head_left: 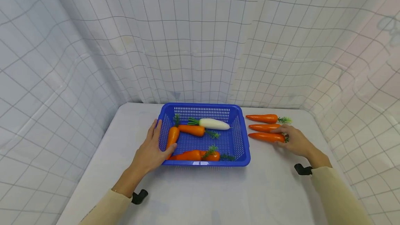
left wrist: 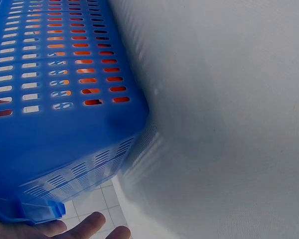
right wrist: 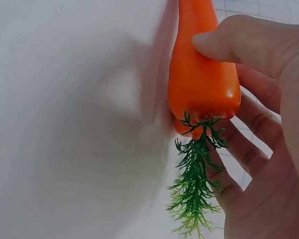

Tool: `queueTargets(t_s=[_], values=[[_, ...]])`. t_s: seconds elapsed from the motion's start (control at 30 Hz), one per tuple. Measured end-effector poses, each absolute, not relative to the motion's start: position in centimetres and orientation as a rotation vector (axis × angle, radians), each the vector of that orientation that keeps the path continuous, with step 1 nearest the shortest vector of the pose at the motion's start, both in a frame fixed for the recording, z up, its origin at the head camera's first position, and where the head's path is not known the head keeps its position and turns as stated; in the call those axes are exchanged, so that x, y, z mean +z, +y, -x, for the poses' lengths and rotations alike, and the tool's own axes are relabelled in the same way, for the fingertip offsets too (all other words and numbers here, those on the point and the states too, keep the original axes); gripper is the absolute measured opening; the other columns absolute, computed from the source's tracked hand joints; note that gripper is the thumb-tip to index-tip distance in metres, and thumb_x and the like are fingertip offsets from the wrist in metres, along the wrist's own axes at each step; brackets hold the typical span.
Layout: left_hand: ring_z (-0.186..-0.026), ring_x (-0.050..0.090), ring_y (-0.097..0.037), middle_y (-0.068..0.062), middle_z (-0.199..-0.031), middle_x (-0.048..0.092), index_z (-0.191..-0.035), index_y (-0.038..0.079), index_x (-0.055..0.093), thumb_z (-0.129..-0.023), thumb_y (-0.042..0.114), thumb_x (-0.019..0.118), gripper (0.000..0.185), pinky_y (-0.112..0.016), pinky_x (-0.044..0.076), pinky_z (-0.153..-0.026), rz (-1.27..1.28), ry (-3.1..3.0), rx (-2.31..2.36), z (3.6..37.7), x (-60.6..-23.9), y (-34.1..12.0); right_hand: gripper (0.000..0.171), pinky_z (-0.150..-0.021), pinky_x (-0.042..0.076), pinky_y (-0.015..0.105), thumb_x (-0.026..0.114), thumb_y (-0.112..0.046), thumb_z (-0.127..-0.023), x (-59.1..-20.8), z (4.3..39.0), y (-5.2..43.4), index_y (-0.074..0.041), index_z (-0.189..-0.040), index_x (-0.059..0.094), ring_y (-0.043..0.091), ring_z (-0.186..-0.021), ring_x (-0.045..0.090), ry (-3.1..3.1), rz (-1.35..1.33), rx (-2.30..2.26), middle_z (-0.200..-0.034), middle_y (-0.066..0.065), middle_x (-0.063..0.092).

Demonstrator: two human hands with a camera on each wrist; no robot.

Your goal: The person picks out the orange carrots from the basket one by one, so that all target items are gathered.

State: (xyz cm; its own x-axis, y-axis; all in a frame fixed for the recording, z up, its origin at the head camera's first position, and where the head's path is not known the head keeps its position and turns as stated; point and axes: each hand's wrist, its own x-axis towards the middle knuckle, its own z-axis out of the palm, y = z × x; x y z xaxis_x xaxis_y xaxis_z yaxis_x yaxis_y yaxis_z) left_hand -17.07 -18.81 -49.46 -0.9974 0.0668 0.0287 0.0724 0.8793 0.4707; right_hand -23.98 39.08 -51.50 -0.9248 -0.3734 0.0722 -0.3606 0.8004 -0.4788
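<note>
A blue plastic basket [head_left: 203,105] stands in the middle of the table. My left hand [head_left: 151,155] rests at its front left corner, fingers fairly straight along the left rim and thumb over the inside. In the left wrist view the fingertips [left wrist: 93,221] reach past the basket's rim. To the right of the basket lie three carrots in a row. My right hand [head_left: 292,141] holds the nearest carrot [head_left: 264,136] by its thick leafy end. The right wrist view shows the thumb on top of this carrot [right wrist: 202,79] and the other fingers behind it.
Inside the basket are a white radish [head_left: 214,124], an orange carrot [head_left: 191,130] in front of it and several more carrots along the left and front walls. The middle carrot [head_left: 264,127] and far carrot [head_left: 262,118] lie behind the held one. White grid-patterned cloth [head_left: 193,44] surrounds the table.
</note>
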Motion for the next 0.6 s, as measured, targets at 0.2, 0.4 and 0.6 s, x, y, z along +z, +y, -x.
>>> queueTargets(t_s=[0.2,0.4,0.6], values=[[-0.147,0.049,-0.054,-0.013,-0.182,0.002,-0.174,0.022,-0.003,-0.095,0.079,0.055,0.113,-0.069,0.058,-0.098,0.126,-3.030,-0.764,17.03,-49.38,-18.80,0.044,-0.114,0.041,0.075,0.085,-0.010,-0.090,-51.52,23.87,39.35,-0.015,-0.133,0.075,0.050,-0.139,0.053,2.920,0.562,-0.796,-0.147,0.022,0.063],[-0.149,0.047,-0.053,-0.012,-0.182,0.001,-0.174,0.022,-0.003,-0.097,0.075,0.057,0.112,-0.071,0.057,-0.098,0.139,-3.024,-0.779,16.86,-49.25,-18.83,0.044,-0.115,0.038,0.078,0.085,-0.009,-0.090,-51.50,23.61,39.60,-0.018,-0.132,0.075,0.051,-0.143,0.049,2.891,0.556,-0.828,-0.147,0.019,0.063],[-0.148,0.048,-0.053,-0.012,-0.182,0.001,-0.174,0.022,-0.003,-0.097,0.074,0.058,0.111,-0.070,0.058,-0.097,0.138,-3.021,-0.778,16.87,-49.21,-18.86,0.044,-0.117,0.036,0.078,0.084,-0.005,-0.090,-51.35,23.63,39.57,-0.017,-0.131,0.075,0.051,-0.145,0.048,2.895,0.563,-0.828,-0.147,0.020,0.064]])
